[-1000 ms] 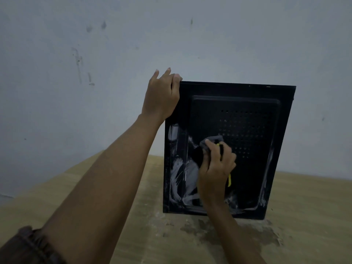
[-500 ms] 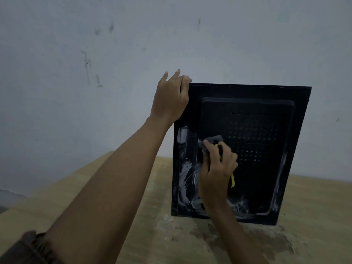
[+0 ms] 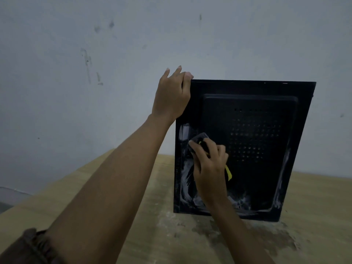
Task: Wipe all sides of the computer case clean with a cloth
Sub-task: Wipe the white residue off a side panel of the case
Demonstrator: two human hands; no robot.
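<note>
A black computer case (image 3: 262, 141) stands upright on the wooden table, its perforated side panel facing me. White streaks of dust or foam run along the panel's left side, bottom edge and right edge. My left hand (image 3: 172, 94) grips the case's top left corner, fingers curled over the top edge. My right hand (image 3: 208, 164) holds a dark cloth (image 3: 200, 139) with a yellow tag against the left part of the panel. Most of the cloth is hidden under that hand.
The light wooden table (image 3: 144, 233) carries a damp grey stain and white specks in front of the case. A marked pale wall (image 3: 114, 54) rises directly behind the case. The table's left edge runs diagonally at the lower left.
My right hand and the cloth have shifted a little to the left across the panel. The view has drifted left, so the case sits further right in frame. My left hand keeps its hold.
</note>
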